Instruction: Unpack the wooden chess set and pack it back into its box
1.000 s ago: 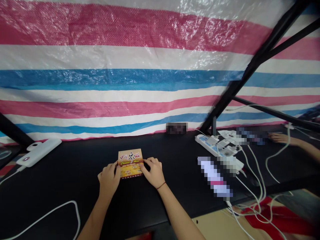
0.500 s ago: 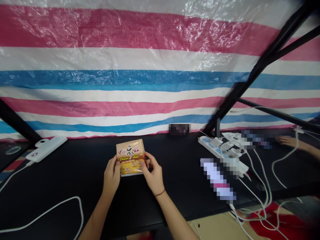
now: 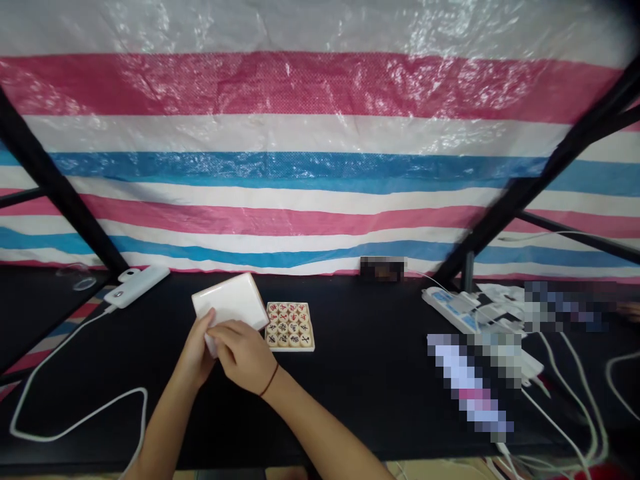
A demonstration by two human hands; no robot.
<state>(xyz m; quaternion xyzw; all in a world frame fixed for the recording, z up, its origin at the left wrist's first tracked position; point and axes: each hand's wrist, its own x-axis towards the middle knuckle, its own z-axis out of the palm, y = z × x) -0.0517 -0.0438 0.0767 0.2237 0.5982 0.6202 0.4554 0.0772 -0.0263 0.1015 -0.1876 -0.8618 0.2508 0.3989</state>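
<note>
The box lid (image 3: 233, 300) is tilted above the black table, its plain white inner side facing up. My left hand (image 3: 197, 353) grips it at its near left corner, thumb on top. My right hand (image 3: 247, 357) crosses over the lid's near edge, fingers bent and pinched together beside my left thumb. A small pale piece (image 3: 211, 345) shows between the two hands; I cannot tell what it is. Just right of the lid lies a white tray (image 3: 290, 349) filled with rows of round Chinese chess pieces (image 3: 294, 327), with red characters at the back and black ones nearer.
A white device (image 3: 137, 287) with a cable sits at the back left. On the right are a power strip (image 3: 450, 310), tangled white cables (image 3: 575, 380) and a blurred-out phone-like object (image 3: 467, 383). A striped tarp (image 3: 300, 160) hangs behind, between black frame bars (image 3: 75, 200).
The Chinese chess box has come apart: its lid is now turned over in my left hand, and the tray of pieces rests on the table. My right hand has moved left across the lid.
</note>
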